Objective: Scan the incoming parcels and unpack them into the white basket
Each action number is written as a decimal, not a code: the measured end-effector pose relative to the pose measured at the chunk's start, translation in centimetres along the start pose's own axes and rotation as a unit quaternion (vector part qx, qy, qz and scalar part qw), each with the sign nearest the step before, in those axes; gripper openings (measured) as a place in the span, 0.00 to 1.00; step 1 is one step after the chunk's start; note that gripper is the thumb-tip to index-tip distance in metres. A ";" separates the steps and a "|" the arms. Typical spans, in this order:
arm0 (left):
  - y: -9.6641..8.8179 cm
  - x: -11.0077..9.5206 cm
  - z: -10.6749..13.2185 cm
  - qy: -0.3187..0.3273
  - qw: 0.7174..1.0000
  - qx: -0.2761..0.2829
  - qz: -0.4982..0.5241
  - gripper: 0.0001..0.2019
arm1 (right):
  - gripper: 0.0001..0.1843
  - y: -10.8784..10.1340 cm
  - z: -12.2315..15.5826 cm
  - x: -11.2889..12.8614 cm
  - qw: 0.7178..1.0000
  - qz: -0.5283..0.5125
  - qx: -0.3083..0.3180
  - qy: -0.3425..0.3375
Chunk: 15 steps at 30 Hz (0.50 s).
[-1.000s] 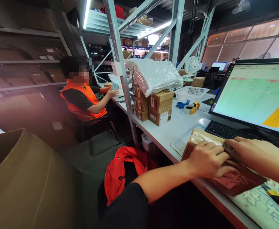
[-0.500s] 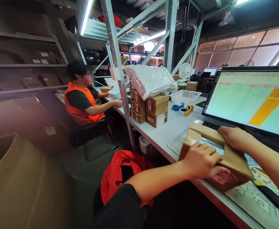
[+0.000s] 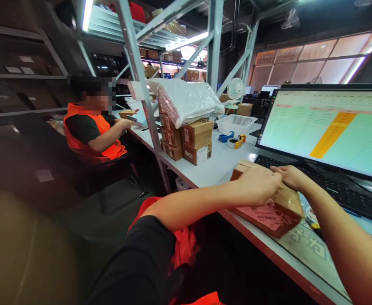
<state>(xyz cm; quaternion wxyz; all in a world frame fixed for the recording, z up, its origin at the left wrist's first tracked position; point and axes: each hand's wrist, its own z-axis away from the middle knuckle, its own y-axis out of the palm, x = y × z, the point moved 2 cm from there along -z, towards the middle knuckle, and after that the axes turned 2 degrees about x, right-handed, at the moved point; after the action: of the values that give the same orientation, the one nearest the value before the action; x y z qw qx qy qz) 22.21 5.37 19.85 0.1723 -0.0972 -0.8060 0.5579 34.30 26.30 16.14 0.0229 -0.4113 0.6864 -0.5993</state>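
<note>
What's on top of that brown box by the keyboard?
Both hands rest on the brown box: the left hand and the right hand. They cover most of its top, so anything beneath them is hidden.

The top of the cardboard box [image 3: 270, 212] is mostly covered by the left hand [image 3: 258, 184] and the right hand [image 3: 288, 176], so the flaps and any seam cannot be seen. The pink label on its near side is too blurred to read. The monitor [image 3: 328, 129] is cut off by the right edge, and its rows of text are too small to make out. The keyboard [image 3: 338, 190] runs partly behind the right forearm. The co-worker's hands [image 3: 127, 123] hold something, perhaps a small packet, too small to tell. The big brown shape at lower left is blurred.
</note>
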 end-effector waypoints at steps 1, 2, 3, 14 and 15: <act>0.7 -0.9 1.2 -0.011 0.999 -0.038 -0.020 0.21 | 0.26 0.0 0.2 0.3 1.000 0.011 0.008 0.009; 1.6 -1.7 2.4 -0.026 0.997 -0.062 -0.036 0.13 | 0.27 -0.2 0.5 0.6 0.999 0.025 0.017 0.018; 2.6 -2.3 3.5 -0.038 0.995 -0.074 -0.048 0.08 | 0.27 -0.3 0.7 0.9 0.998 0.043 0.026 0.025; -1.7 0.4 3.6 0.040 0.980 -0.019 0.195 0.12 | 0.25 -1.4 1.8 3.1 0.996 0.070 0.050 0.026; -2.7 1.3 2.1 0.046 0.982 -0.013 0.180 0.12 | 0.25 -1.4 1.8 3.2 0.996 0.067 0.051 0.025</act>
<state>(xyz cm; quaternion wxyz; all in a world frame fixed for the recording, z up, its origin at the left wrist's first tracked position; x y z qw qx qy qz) 20.30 2.99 21.94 0.1047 -0.2690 -0.7734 0.5643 33.93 23.04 18.28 0.0672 -0.3475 0.6812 -0.6408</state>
